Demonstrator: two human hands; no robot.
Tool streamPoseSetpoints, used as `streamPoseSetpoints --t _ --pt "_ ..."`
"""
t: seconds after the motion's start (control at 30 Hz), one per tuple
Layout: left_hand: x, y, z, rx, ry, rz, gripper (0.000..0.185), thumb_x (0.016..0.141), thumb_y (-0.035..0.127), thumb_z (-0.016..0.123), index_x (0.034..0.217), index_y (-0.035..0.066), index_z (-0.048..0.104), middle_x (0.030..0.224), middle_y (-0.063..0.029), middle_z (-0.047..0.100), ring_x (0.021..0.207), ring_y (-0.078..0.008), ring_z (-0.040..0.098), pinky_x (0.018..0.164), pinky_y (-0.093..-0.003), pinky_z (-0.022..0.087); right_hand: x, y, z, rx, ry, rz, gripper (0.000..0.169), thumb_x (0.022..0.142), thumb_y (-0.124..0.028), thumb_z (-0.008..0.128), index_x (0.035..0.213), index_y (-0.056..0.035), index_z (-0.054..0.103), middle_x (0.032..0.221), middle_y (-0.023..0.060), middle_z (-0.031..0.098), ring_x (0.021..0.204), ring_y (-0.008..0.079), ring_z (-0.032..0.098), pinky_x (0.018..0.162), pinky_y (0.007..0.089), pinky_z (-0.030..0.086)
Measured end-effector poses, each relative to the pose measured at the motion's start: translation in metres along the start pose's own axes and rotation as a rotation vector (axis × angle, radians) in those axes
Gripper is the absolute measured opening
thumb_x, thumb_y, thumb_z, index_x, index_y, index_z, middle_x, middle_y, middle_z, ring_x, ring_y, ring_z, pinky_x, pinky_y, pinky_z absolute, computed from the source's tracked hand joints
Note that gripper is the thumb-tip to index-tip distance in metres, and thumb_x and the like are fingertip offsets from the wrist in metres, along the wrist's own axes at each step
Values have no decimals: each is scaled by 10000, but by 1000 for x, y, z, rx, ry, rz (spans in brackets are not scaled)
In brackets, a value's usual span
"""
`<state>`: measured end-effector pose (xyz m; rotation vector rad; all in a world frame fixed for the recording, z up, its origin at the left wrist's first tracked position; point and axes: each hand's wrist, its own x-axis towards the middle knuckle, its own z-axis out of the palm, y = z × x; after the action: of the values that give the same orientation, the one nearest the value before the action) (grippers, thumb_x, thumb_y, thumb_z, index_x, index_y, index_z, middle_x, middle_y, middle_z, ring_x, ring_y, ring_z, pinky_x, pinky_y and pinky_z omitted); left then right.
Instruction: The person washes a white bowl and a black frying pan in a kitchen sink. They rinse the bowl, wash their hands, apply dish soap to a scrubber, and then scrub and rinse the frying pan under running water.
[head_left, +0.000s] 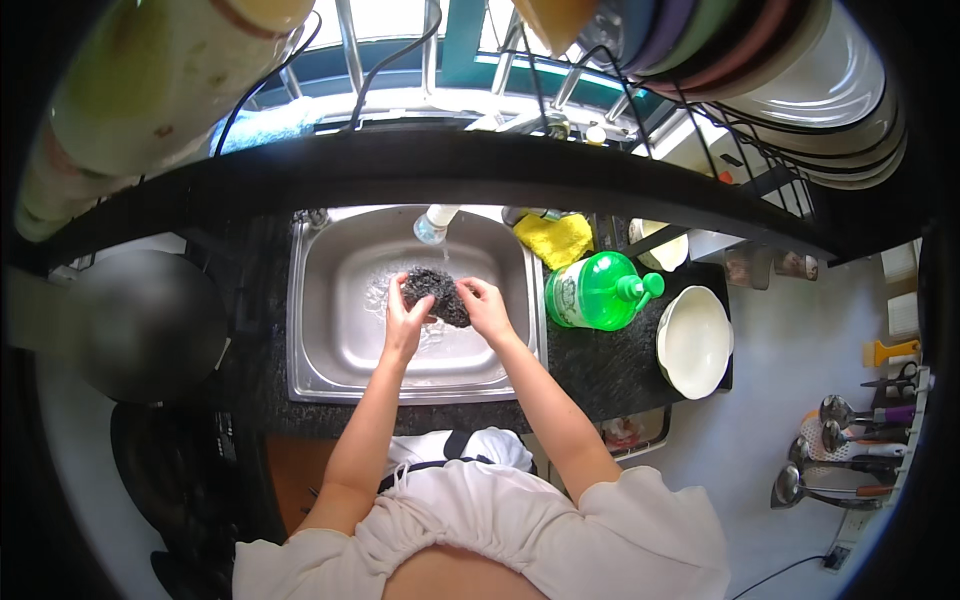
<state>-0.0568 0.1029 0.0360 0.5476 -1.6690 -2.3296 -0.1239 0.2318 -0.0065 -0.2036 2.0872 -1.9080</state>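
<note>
Between my two hands is a dark steel-wool scouring pad (436, 291), held over the basin of a stainless steel sink (337, 322). My left hand (407, 319) grips the pad's left side, its thumb on the near face. On the right side, my right hand (481, 304) pinches the pad's edge with its fingertips. Just above the pad, the white faucet spout (433, 223) lets down a thin stream of water. Splashing water shows on the basin floor around and under the pad.
Right of the sink are a green pump bottle (604, 291), a yellow cloth (556, 238) and a white bowl (695, 342). A black dish rack bar (450, 169) crosses above the sink, with stacked bowls (810, 67) at upper right. Ladles (787, 484) hang on the right wall.
</note>
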Motion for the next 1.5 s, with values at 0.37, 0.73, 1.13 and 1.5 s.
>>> streamPoseSetpoints --t 0.37,0.73,1.13,1.5 --pt "11 8 28 669 193 34 306 893 257 465 845 -29 565 720 -232 593 648 -372 576 589 -410 430 -17 -37 26 -308 304 -189 209 778 -169 633 676 11 601 562 162 546 471 266 506 464 337 371" --pt "5 -41 21 538 246 8 311 888 217 466 815 -67 571 721 -217 590 629 -237 536 619 -380 414 11 -22 22 -526 207 -254 254 784 -178 585 622 17 599 590 226 542 559 371 564 492 397 425" --pt "-2 -45 11 109 393 -111 300 899 171 435 798 -73 578 703 -102 588 664 -161 514 629 -325 420 -2 -32 37 -473 58 -351 262 777 -165 555 601 25 595 571 224 536 524 376 551 489 415 423" --pt "12 -36 -9 -335 314 -398 288 899 147 405 781 -57 571 702 -61 563 631 -129 500 584 -296 419 -16 -32 54 -496 40 -383 233 767 -162 553 634 19 616 585 233 533 541 383 548 514 400 441"
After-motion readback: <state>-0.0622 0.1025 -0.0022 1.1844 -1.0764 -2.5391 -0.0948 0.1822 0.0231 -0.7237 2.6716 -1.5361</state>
